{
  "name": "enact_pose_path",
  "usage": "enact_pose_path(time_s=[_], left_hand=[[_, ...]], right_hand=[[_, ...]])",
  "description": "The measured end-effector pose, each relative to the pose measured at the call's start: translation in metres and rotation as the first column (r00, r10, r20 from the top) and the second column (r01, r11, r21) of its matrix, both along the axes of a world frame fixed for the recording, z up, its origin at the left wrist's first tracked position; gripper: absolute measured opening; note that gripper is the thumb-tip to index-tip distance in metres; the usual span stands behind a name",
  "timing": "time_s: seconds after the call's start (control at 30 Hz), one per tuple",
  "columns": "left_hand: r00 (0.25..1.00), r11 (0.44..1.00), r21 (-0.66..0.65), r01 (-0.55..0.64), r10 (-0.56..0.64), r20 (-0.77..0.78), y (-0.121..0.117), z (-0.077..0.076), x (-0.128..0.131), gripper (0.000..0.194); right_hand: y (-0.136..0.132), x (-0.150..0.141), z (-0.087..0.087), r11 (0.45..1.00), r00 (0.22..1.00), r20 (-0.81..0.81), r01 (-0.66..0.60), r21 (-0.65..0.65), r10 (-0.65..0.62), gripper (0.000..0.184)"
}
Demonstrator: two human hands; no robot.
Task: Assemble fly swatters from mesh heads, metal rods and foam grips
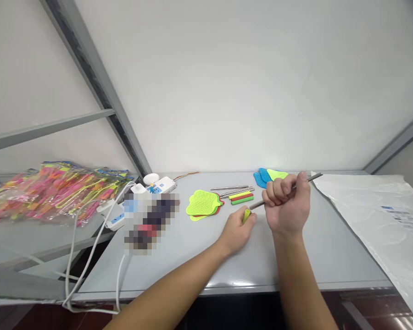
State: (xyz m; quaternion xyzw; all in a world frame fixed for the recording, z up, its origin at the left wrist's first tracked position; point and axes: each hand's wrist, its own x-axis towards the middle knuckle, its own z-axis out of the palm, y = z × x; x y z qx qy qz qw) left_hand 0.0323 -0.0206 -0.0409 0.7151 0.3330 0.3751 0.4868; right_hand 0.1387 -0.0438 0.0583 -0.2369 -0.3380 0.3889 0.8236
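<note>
My left hand (237,231) is closed round a short yellow-green handle tube (246,214), above the grey table. A thin metal rod (313,177) runs slantwise through the closed fist of my right hand (289,204). Its lower end comes close to the mouth of the tube; I cannot tell whether it has entered. Behind my left hand lie red, green and yellow handle tubes (241,198) beside several loose metal rods (229,188). Fly swatter heads (203,203), yellow-green on top, are stacked left of them. Blue and yellow-green swatter heads (261,176) lie behind my right hand.
Bagged colourful goods (55,192) are heaped on the left. White power strips (163,185) with trailing cables (89,256) stand at the table's left side, near a blurred patch. A white plastic sheet or bag (375,206) covers the right side. A wall (244,91) rises behind.
</note>
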Motion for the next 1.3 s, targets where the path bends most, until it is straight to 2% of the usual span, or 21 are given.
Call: enact_pose_path(time_s=[0.17,0.47,0.63,0.73,0.83,0.9,0.93,0.97,1.03,1.13,1.23,1.3], left_hand=[[0.998,0.998,0.051,0.027,-0.024,-0.051,-0.003,0.005,0.000,0.032],[0.991,0.994,0.096,0.053,-0.040,-0.125,-0.001,0.004,0.003,0.029],[0.992,0.989,0.133,0.059,-0.043,-0.122,-0.003,0.004,0.001,0.026],[0.993,0.981,0.180,0.076,-0.058,-0.105,-0.004,0.005,-0.001,0.019],[0.996,0.968,0.240,0.079,-0.065,-0.065,-0.004,0.007,-0.003,0.016],[0.996,0.960,0.271,0.065,-0.044,-0.082,-0.004,0.009,-0.005,0.016],[0.994,0.956,0.287,0.055,-0.025,-0.107,-0.004,0.010,-0.006,0.017],[0.991,0.950,0.309,0.048,-0.006,-0.135,-0.004,0.010,-0.007,0.017],[0.980,0.931,0.359,0.063,0.009,-0.197,-0.006,0.011,-0.007,0.017],[0.955,0.906,0.399,0.144,-0.021,-0.296,-0.009,0.010,-0.007,0.020],[0.942,0.900,0.408,0.153,-0.007,-0.337,-0.009,0.008,-0.008,0.030],[0.942,0.904,0.406,0.132,0.014,-0.336,-0.007,0.007,-0.009,0.035]], right_hand=[[-0.003,0.002,-0.001,0.998,0.998,-0.003,0.057,-0.010,-0.057,0.047],[-0.004,-0.001,-0.014,0.998,0.999,0.032,0.038,-0.058,-0.036,0.048],[-0.004,-0.004,-0.013,0.992,1.000,0.016,-0.025,-0.120,0.027,0.047],[-0.006,-0.011,-0.022,0.978,0.996,0.015,-0.080,-0.193,0.085,0.046],[-0.012,-0.015,-0.036,0.971,0.976,0.191,-0.059,-0.233,0.105,0.042],[-0.020,-0.012,-0.041,0.967,0.910,0.404,0.014,-0.256,0.094,0.028],[-0.024,-0.008,-0.041,0.963,0.874,0.478,0.046,-0.265,0.090,0.018],[-0.027,-0.004,-0.040,0.960,0.856,0.509,0.061,-0.272,0.090,0.015],[-0.032,0.005,-0.036,0.963,0.894,0.434,0.011,-0.268,0.111,0.029],[-0.034,0.009,-0.029,0.964,0.971,0.189,-0.099,-0.245,0.148,0.012],[-0.032,0.009,-0.025,0.953,0.996,0.020,-0.080,-0.291,0.090,0.033],[-0.031,0.012,-0.022,0.950,0.998,-0.061,-0.039,-0.311,0.021,0.040]])
